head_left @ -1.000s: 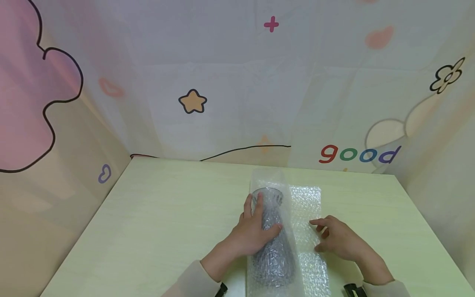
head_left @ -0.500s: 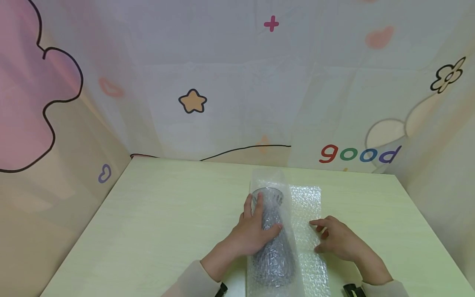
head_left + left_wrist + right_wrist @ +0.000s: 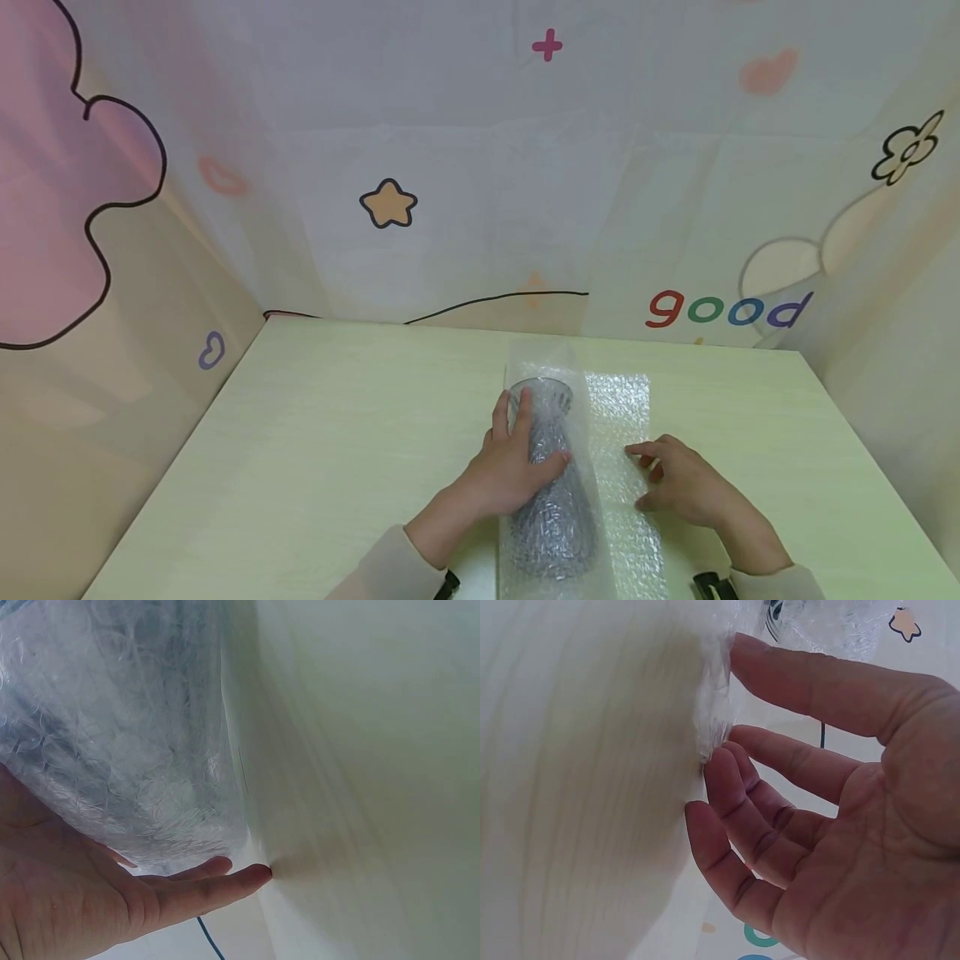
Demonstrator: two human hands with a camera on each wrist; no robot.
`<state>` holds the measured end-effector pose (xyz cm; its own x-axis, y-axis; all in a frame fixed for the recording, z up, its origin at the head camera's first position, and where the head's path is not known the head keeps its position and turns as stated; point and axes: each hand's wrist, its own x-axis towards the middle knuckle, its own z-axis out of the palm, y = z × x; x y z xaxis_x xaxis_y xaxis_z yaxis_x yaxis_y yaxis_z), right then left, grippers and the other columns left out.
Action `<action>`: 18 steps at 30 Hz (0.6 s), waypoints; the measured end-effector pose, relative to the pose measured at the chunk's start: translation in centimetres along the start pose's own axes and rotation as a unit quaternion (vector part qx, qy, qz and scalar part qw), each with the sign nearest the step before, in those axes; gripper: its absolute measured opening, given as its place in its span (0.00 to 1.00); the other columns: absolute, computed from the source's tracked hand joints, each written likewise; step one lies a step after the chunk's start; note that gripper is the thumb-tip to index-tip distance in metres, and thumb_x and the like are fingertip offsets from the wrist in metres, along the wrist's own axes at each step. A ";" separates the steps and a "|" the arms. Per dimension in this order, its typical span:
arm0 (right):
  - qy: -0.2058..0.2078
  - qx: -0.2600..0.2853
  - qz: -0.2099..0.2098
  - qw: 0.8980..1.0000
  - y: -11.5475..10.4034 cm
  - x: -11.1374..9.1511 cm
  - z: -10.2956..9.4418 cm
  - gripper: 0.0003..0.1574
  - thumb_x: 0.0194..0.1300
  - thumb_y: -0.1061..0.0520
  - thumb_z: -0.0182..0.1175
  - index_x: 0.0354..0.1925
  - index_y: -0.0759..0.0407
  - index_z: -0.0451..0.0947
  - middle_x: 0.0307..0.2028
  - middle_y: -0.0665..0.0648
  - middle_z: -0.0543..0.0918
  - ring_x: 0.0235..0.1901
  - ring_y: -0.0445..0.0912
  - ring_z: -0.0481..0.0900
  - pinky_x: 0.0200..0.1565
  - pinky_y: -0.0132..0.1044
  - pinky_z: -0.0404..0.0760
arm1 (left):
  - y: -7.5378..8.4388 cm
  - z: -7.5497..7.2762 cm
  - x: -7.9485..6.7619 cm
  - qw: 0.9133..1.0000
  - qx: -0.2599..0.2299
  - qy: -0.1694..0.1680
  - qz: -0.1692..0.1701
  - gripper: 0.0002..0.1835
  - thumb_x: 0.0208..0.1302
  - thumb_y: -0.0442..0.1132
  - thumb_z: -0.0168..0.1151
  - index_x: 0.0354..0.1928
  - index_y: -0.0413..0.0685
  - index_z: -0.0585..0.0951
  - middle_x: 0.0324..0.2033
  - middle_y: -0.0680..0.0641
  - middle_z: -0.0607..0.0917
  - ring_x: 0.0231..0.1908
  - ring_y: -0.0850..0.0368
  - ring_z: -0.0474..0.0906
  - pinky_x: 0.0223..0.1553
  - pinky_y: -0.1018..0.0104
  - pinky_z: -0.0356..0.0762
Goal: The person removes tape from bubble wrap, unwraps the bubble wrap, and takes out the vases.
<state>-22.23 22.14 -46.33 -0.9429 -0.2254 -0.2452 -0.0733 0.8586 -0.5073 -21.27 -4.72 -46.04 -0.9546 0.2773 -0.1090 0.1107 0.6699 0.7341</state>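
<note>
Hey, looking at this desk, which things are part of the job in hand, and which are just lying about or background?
Seemingly part of the job:
- bubble-wrapped object, under the left hand
- flat bubble wrap beside it, its edge at the right hand

Just surroundings:
- printed backdrop, with a star and "good" lettering
- black wrist gear

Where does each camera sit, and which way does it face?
Head: on the person's head, facing forward and down at the wrapped bundle on the table; left hand, right hand and sleeves show.
Left wrist: on that wrist, facing the bundle's side; part of that hand shows.
Right wrist: on that wrist, facing the bubble-wrap sheet's edge; palm and fingers show.
Head and right wrist share the orange star.
</note>
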 end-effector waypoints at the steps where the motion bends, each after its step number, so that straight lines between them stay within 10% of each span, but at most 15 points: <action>1: 0.000 -0.003 -0.001 1.000 0.0 0.0 0.0 0.42 0.42 0.57 0.78 0.58 0.58 0.77 0.43 0.53 0.76 0.42 0.47 0.74 0.45 0.44 0.79 | 0.0 0.0 0.0 1.000 -0.001 0.000 0.000 0.51 0.62 0.73 0.47 0.75 0.69 0.30 0.76 0.50 0.28 0.71 0.34 0.54 0.52 0.41 0.75; 18: 0.004 -0.006 -0.001 1.000 -0.2 0.0 0.2 0.42 0.42 0.58 0.78 0.58 0.59 0.77 0.41 0.53 0.75 0.41 0.47 0.74 0.45 0.43 0.77 | 0.1 -0.1 -0.1 1.000 -0.003 0.003 -0.002 0.52 0.61 0.73 0.48 0.75 0.68 0.30 0.76 0.47 0.30 0.71 0.32 0.52 0.54 0.38 0.73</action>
<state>-22.17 21.92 -46.38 -0.9453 -0.2239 -0.2373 -0.0795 0.8635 -0.4980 -21.22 -4.73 -45.89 -0.9566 0.2708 -0.1074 0.1057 0.6662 0.7382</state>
